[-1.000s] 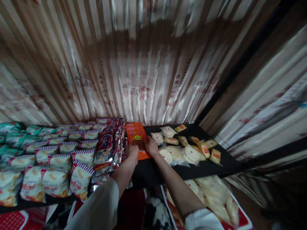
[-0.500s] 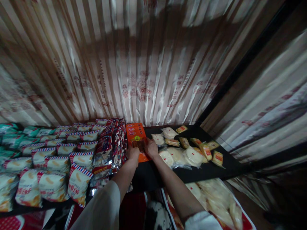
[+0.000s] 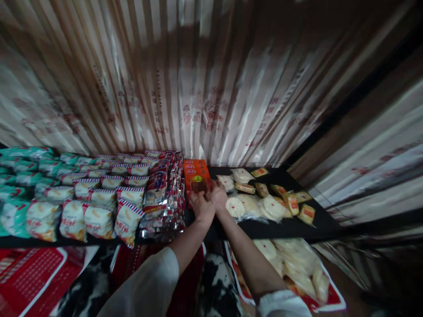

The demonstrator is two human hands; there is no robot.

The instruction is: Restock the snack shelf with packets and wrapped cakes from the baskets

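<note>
Both my hands meet at the near end of a stack of orange snack packets on a black shelf. My left hand lies over the front of the stack with its fingers curled. My right hand is closed on the right side of the same packets, touching the left hand. The lower part of the stack is hidden beneath them. Left of the stack stand silver and red foil packets. Round white cakes in clear bags lie just right of my right hand.
Rows of striped bread packets and green packets fill the shelf's left part. Small yellow packets lie at the right. A striped plastic curtain hangs behind. Below are a red basket and a tray of pale cakes.
My left hand has moved right onto the orange packets and now touches my right hand. The camera has shifted, so the shelf sits higher and further right in view.
</note>
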